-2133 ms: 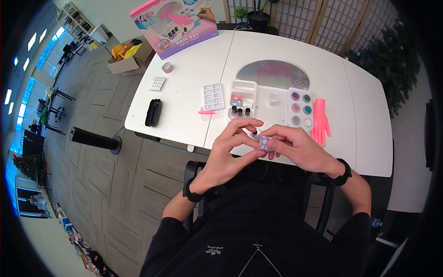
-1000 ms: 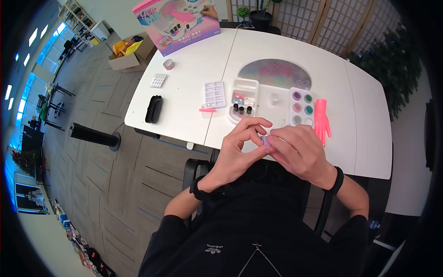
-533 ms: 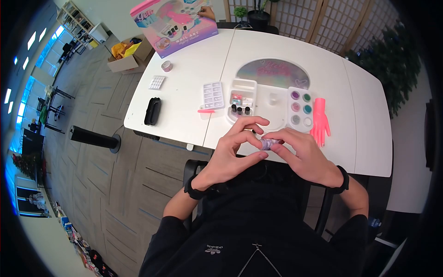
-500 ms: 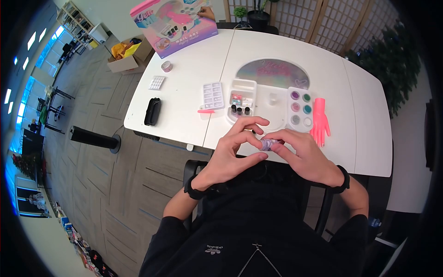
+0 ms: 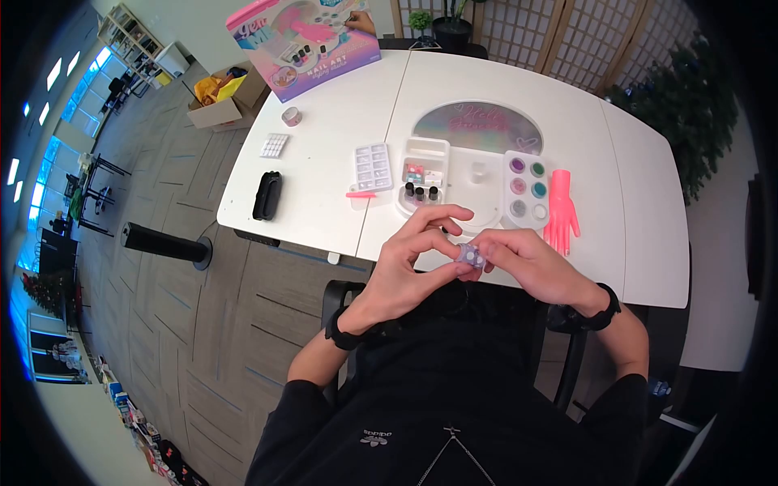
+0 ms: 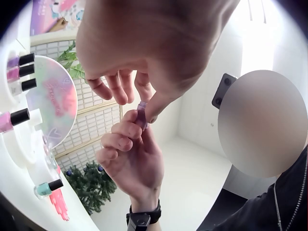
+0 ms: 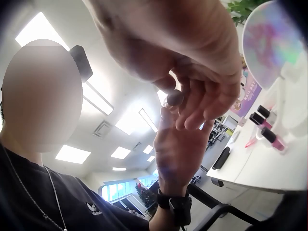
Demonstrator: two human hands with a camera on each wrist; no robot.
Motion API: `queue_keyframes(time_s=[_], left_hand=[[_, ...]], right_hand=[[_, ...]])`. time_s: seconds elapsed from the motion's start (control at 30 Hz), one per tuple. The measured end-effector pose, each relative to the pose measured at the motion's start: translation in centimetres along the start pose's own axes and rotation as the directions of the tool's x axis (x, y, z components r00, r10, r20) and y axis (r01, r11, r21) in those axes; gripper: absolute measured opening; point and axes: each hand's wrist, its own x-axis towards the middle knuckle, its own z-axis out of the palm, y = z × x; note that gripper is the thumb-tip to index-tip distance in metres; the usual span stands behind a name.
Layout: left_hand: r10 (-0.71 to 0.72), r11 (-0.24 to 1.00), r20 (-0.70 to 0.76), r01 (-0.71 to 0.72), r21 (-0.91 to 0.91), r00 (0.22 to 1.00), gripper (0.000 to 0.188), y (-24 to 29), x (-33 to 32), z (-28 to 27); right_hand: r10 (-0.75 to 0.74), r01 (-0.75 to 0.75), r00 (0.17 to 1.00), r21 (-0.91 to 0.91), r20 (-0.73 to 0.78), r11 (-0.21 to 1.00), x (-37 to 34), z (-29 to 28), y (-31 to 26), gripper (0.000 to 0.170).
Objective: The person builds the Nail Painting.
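In the head view both hands meet just over the table's front edge, around a small lavender cylinder with pale spots [image 5: 472, 257]. My left hand [image 5: 405, 266] pinches its left side between thumb and forefinger, the other fingers raised and bent. From the right, the thumb and bent fingers of my right hand [image 5: 527, 257] grip it. In the left wrist view the cylinder [image 6: 142, 114] stands narrow between the fingertips, mostly covered. The right wrist view shows a round dark end [image 7: 175, 98] at the fingertips. Beyond the hands, black-capped nail polish bottles [image 5: 421, 193] stand in a white station [image 5: 466, 198].
A pot tray [image 5: 510, 212] and a pink model hand [image 5: 561, 212] lie at the right. Leftward are a nail tray [image 5: 373, 167], a pink stick [image 5: 361, 194], a black case [image 5: 267, 196], a white pad sheet [image 5: 275, 145] and a small round roll [image 5: 292, 116]. The kit box [image 5: 312, 49] stands behind.
The right hand has turned its grip over the last two seconds, covering and uncovering the cylinder. Since half a second ago the left thumb has closed onto it, and its spotted side faces up.
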Motion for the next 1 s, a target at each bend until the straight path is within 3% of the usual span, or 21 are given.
queue_keyframes(time_s=[0.07,0.17,0.2,0.27,0.37,0.47,0.57,0.77,0.87,1.0], left_hand=[[0.013,1.0,-0.027,-0.012,0.003,1.0,0.01,-0.1,0.1,0.2],[0.0,1.0,-0.08,0.0,0.0,0.997,0.008,0.1,0.3,0.5],[-0.006,1.0,-0.087,0.005,-0.005,0.996,0.008,0.1,0.3,0.5],[-0.02,1.0,-0.103,0.019,-0.016,0.994,0.013,0.0,0.3,0.6],[-0.025,1.0,-0.107,0.023,-0.017,0.994,0.01,0.1,0.3,0.8],[-0.014,1.0,-0.076,0.016,0.016,0.997,0.007,0.2,0.2,0.9],[-0.025,0.999,-0.121,0.019,-0.047,0.992,0.003,-0.3,0.2,1.3],[-0.101,0.976,-0.116,0.075,-0.205,0.988,0.011,-0.2,0.1,1.6],[-0.068,0.985,-0.09,0.053,-0.167,0.994,0.009,-0.7,0.1,1.3],[-0.111,0.98,-0.147,0.084,-0.18,0.983,0.011,-1.0,0.4,2.0]], right_hand=[[0.013,-0.015,0.999,-0.037,-0.049,0.999,-0.2,0.4,-0.2,0.04],[-0.194,0.107,0.946,-0.316,-0.259,0.943,-0.5,1.5,-0.5,0.028],[-0.359,0.199,0.897,-0.489,-0.259,0.849,-0.6,1.6,-0.3,0.029],[-0.646,0.307,0.746,-0.777,-0.162,0.55,-0.6,1.9,0.4,0.038],[-0.716,0.311,0.693,-0.862,-0.083,0.401,-0.6,2.4,0.9,0.049],[-0.771,0.281,0.636,-0.922,-0.03,0.268,-0.1,2.0,1.6,0.046],[-0.766,0.278,0.642,-0.929,-0.008,0.243,-0.2,1.8,1.4,0.045],[-0.749,0.296,0.662,-0.907,-0.032,0.3,-0.3,1.8,1.3,0.043],[-0.75,0.285,0.661,-0.915,-0.029,0.286,-0.3,1.9,1.0,0.043],[-0.806,0.265,0.593,-0.944,-0.002,0.198,0.0,2.0,1.2,0.039]])
